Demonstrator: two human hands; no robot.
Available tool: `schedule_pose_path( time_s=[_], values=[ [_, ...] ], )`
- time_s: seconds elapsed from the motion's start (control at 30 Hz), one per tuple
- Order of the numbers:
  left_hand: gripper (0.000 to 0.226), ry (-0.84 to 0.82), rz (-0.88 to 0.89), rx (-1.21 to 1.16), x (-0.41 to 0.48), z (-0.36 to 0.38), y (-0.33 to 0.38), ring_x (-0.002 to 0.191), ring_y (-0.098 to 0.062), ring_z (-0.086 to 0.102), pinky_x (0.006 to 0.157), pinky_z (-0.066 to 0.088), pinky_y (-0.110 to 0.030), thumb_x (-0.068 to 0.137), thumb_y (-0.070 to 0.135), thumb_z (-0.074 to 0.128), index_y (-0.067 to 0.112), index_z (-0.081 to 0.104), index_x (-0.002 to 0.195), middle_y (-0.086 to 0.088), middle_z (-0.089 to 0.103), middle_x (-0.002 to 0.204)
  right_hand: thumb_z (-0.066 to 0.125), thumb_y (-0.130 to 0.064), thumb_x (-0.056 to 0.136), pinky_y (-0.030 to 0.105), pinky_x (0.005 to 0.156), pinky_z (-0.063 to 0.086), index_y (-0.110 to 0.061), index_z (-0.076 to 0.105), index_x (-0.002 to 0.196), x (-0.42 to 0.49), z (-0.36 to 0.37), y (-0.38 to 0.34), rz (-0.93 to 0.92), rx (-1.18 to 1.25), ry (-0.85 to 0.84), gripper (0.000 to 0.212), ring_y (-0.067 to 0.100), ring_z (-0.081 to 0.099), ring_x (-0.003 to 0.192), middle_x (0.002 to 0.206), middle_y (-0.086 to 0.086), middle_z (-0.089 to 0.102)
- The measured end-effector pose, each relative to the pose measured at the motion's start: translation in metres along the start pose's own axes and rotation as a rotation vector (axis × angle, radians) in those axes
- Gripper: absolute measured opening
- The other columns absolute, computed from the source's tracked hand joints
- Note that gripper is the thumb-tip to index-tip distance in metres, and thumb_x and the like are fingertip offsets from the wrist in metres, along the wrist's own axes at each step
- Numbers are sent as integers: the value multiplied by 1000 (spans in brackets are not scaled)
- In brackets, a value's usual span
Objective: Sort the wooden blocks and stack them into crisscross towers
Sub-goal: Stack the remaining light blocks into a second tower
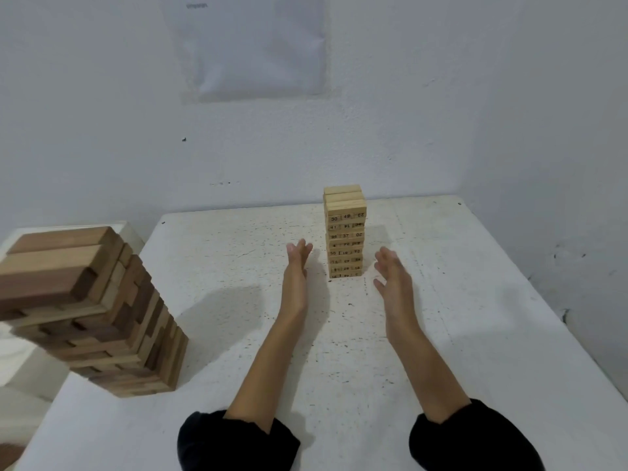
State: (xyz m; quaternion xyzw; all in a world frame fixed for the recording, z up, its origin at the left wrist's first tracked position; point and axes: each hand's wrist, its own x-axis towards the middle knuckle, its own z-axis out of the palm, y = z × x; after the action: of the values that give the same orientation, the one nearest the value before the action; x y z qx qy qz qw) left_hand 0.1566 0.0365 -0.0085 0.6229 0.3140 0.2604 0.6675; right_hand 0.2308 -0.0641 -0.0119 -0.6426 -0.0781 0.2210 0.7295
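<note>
I see soft, cool, fairly bright light with no glare. The left hand [296, 266] and right hand [392, 277] are smeared by motion blur, worst at the fingers [302, 248]. Behind and left of the fingers, broad soft-edged shadows lie on the white counter [458, 266]. Between the fingers the small numbered tower [345, 232] reads fairly sharp. Far left of them, the large tower [85, 307] looks soft and stretched by wide-angle distortion.
</note>
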Motion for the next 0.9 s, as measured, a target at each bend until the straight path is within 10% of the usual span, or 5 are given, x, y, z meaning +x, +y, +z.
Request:
schedule_pose_path(
  time_s=[0.13, 0.27, 0.9],
  values=[
    [71, -123, -47, -3, -16, 6, -3, 139, -6, 29, 109, 18, -20, 89, 58, 7, 22, 23, 149, 10, 29, 152, 33, -39, 101, 26, 107, 28, -20, 41, 141, -9, 7, 16, -7, -93, -47, 45, 13, 37, 133, 144, -2, 43],
    [41, -191, -14, -19, -22, 18, 2, 90, 24, 45, 73, 32, 8, 99, 44, 1, 44, 41, 109, 28, 49, 104, 34, -35, 101, 24, 106, 27, -21, 43, 140, -11, 9, 18, -15, -115, -60, 43, 10, 37, 133, 143, -4, 44],
    [38, -217, 23, 21, -22, 26, -5, 113, 8, 35, 87, 26, 2, 100, 42, 1, 43, 34, 117, 29, 43, 113, 32, -32, 102, 28, 108, 25, -21, 38, 142, -14, 8, 16, -26, -141, -73, 42, 14, 34, 135, 146, -3, 40]
  ],
)
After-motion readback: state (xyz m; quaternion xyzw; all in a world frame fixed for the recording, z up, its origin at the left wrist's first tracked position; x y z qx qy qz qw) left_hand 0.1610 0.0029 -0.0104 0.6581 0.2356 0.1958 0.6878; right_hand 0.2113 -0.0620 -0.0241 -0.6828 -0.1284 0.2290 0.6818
